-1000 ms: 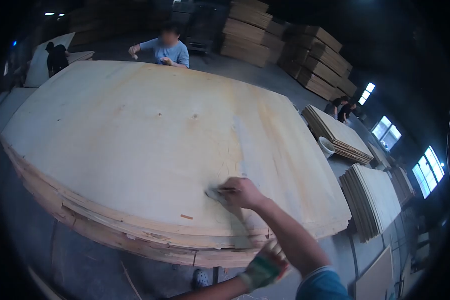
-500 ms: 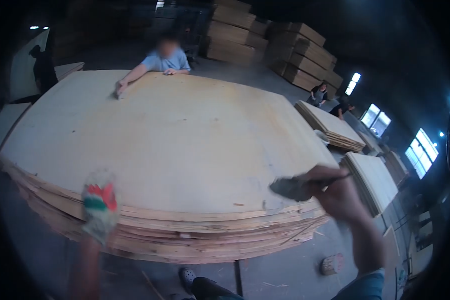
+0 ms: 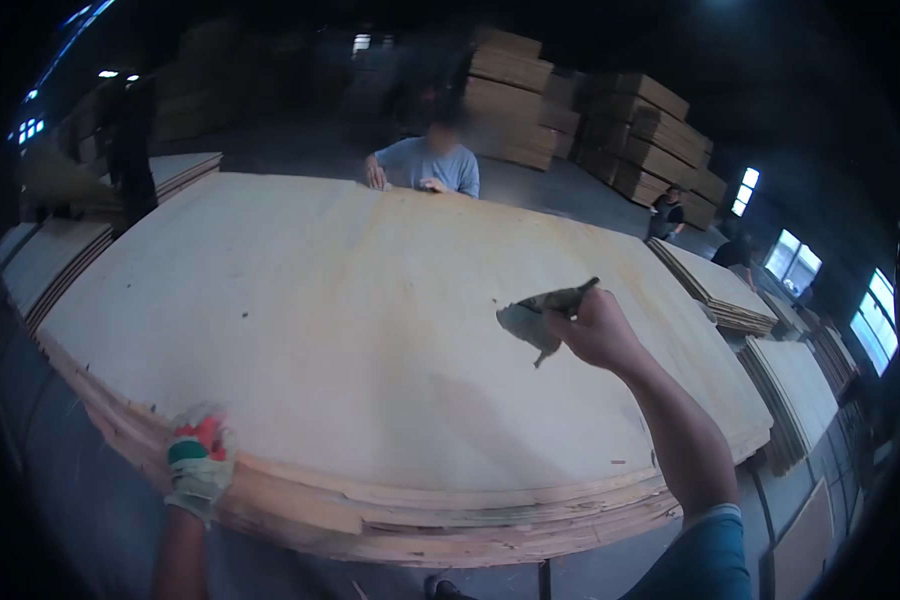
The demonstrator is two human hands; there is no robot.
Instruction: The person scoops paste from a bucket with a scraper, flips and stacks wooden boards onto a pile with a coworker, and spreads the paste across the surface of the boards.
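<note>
The large pale veneer sheet lies on top of a stack of wood sheets in front of me. My left hand, in a white glove with green and red patches, is at the near left edge of the stack. Its fingers are blurred, and whether they grip anything is hidden. My bare right hand is closed around what looks like a putty knife, with a broad, grey-green, irregular blade. It is over the right middle of the sheet, casting a shadow; contact with the surface is unclear.
Across the stack, a person in a light blue shirt has both hands at the far edge. Lower sheet stacks stand on the right, another on the left. Tall piles of boards rise behind. Other people work farther off.
My right hand has moved from the near right edge inward over the sheet with the putty knife. The view has shifted. The other person's outstretched arm has drawn back to the far edge.
</note>
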